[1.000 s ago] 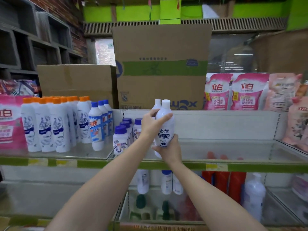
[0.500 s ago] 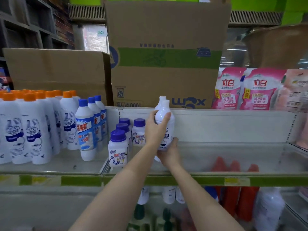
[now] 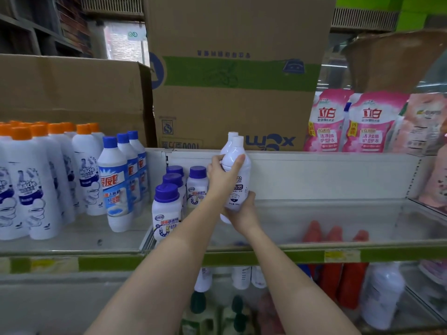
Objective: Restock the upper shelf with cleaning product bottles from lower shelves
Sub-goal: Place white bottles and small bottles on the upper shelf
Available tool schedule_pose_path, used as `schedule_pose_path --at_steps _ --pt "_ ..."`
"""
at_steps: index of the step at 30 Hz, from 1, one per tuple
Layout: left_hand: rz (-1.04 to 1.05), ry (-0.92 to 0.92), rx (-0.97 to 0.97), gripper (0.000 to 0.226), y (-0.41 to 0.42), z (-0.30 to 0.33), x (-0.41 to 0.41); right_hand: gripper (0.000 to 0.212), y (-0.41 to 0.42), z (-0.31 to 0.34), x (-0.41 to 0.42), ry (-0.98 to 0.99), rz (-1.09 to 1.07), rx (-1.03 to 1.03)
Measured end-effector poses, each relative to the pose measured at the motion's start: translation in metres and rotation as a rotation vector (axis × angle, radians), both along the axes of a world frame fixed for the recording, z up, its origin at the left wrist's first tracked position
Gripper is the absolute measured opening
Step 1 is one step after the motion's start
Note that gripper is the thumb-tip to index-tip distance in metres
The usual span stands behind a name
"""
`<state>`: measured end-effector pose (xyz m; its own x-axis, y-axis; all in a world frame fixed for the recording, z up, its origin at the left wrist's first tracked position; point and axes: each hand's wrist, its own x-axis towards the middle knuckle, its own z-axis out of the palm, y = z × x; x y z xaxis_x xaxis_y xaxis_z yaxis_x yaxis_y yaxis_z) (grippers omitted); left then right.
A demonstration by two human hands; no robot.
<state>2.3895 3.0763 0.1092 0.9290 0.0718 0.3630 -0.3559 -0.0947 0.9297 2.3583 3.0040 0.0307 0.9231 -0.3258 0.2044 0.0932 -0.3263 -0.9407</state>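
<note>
1. Two white-capped white bottles point(image 3: 238, 180) are held upright, one behind the other, above the glass upper shelf point(image 3: 314, 218).
2. The left hand point(image 3: 221, 176) wraps their shoulders; the right hand point(image 3: 242, 211) cups their bases.
3. Purple-capped bottles point(image 3: 167, 211) stand just left.

Left hand point(image 3: 221, 174): raised at centre, fingers and thumb curled round the upper bodies of two white bottles point(image 3: 238, 180). Left forearm: bare, extended from the near lower left toward the far centre. Right hand point(image 3: 243, 211): positioned below the left, the bottle bases cupped and gripped from beneath. Right forearm: bare, extended from the near lower right.
</note>
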Motion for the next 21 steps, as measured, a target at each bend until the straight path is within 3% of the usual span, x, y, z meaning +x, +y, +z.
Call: schedule_pose_path --at_steps 7,10,12,15,21 --pt "0.025 0.044 0.113 0.093 0.003 0.015 -0.017 0.091 -0.003 0.011 -0.003 0.14 0.067 0.056" --pt "0.011 0.074 0.156 0.098 0.007 0.02 -0.023 0.088 0.002 0.014 -0.021 0.246 0.039 -0.121" --pt "-0.04 0.109 0.221 0.085 0.012 0.023 -0.033 0.079 0.002 0.011 -0.036 0.277 -0.009 -0.3" --pt "-0.054 0.146 0.409 0.046 0.022 0.021 -0.049 0.069 0.0 0.01 -0.053 0.242 -0.007 -0.423" --pt "0.048 0.071 0.682 0.018 0.034 0.005 -0.098 0.026 -0.035 0.014 -0.096 0.061 0.058 -0.501"
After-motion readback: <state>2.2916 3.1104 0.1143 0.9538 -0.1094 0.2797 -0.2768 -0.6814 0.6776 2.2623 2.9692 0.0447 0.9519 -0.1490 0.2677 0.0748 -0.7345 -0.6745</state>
